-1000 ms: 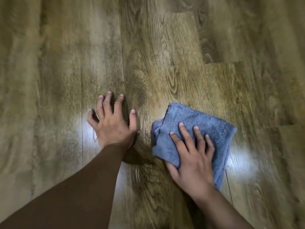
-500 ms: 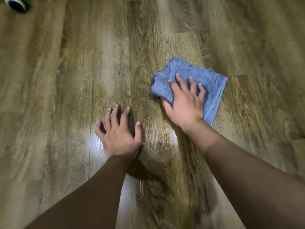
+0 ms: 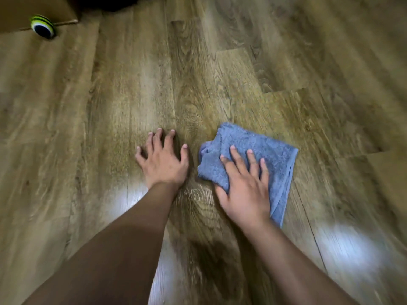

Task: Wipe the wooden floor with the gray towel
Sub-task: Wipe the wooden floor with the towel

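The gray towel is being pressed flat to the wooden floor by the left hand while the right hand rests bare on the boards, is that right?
Not quite: the head view shows the right hand pressing the gray towel and the left hand bare on the wooden floor.

Both bare forearms reach forward from the lower edge of the view, the left from the lower left, the right from the lower right. The left hand (image 3: 164, 162) lies palm down on the brown wood-grain plank floor (image 3: 123, 100), fingers spread and straight, thumb out toward the right hand. The right hand (image 3: 244, 186) sits just beside it, palm down on the folded blue-gray terry towel (image 3: 273, 150), its four fingers straight and slightly apart, pressing flat, the thumb at the towel's near left edge.
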`<action>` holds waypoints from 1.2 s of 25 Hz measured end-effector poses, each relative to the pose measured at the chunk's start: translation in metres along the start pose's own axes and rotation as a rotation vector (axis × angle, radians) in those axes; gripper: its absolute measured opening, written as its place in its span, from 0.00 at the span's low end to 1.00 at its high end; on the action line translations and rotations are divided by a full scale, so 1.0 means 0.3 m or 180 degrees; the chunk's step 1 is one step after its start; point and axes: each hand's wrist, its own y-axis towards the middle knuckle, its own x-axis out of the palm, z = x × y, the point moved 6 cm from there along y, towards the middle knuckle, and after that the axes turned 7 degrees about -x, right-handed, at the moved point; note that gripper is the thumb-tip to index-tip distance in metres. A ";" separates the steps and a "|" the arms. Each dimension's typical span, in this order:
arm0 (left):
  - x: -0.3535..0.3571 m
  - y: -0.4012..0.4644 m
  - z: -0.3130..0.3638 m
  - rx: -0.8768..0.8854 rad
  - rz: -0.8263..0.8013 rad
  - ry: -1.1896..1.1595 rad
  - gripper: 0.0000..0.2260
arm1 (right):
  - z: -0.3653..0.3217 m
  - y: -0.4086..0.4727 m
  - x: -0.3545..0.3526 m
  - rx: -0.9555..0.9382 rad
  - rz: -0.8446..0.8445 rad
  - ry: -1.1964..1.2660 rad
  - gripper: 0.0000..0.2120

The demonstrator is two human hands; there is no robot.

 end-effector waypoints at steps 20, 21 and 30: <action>0.009 -0.003 -0.001 -0.0023 0.0183 -0.0032 0.25 | 0.274 0.657 -0.050 0.0087 0.0114 -0.0335 0.31; 0.006 -0.002 -0.001 -0.0038 0.0137 -0.0030 0.25 | 0.274 0.658 -0.052 0.0097 0.0110 -0.0308 0.31; 0.004 0.006 -0.002 -0.0083 0.0020 -0.0074 0.26 | 0.051 0.091 -0.028 -0.0465 -0.0300 0.0002 0.34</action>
